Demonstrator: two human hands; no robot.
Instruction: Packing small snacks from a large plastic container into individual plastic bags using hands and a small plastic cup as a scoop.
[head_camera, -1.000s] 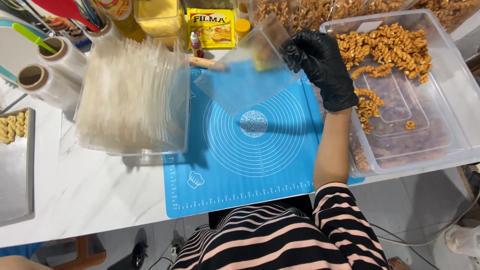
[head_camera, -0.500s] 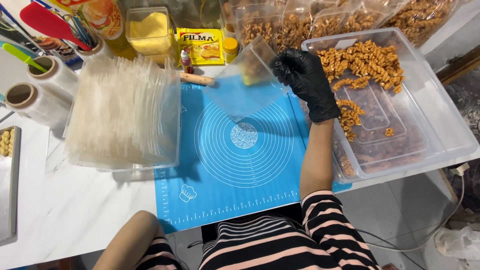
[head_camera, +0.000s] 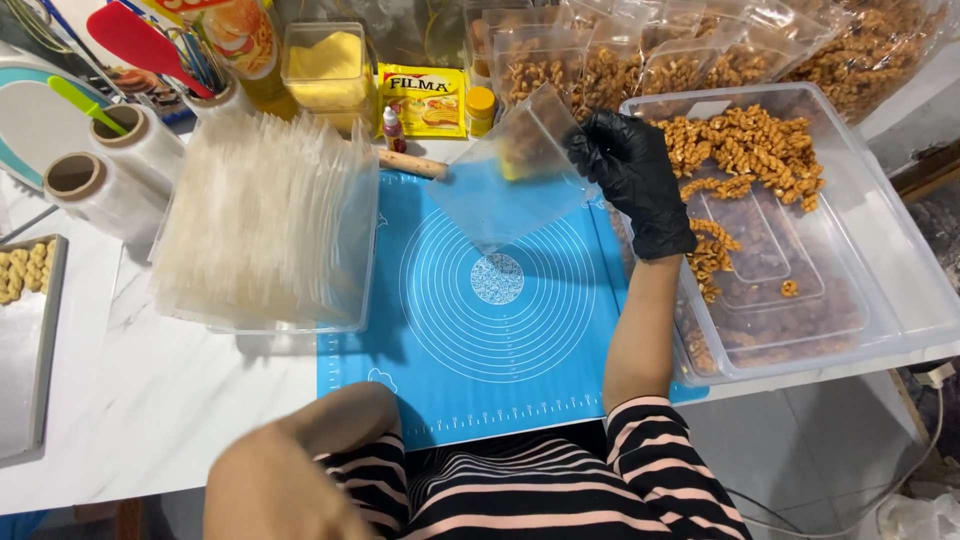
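Note:
My right hand (head_camera: 630, 175), in a black glove, pinches the upper right corner of an empty clear plastic bag (head_camera: 500, 195). The bag hangs tilted above the far part of a blue silicone mat (head_camera: 490, 340) printed with circles. To the right of the hand stands a clear plastic bin (head_camera: 900, 280) holding golden twisted snacks (head_camera: 745, 150). My left forearm (head_camera: 300, 460) shows blurred at the bottom edge, bare below a striped sleeve; its hand is out of sight.
A clear tub of stacked empty bags (head_camera: 260, 220) stands left of the mat. Rolls of wrap (head_camera: 90, 190) and a metal tray (head_camera: 25, 350) with a few snacks lie further left. Filled snack bags (head_camera: 600, 60), a yellow-filled container (head_camera: 325, 65) and a wooden stick (head_camera: 412, 163) line the back.
My left forearm has come into view at the bottom. The right hand keeps its hold on the bag, which stays above the mat's far edge.

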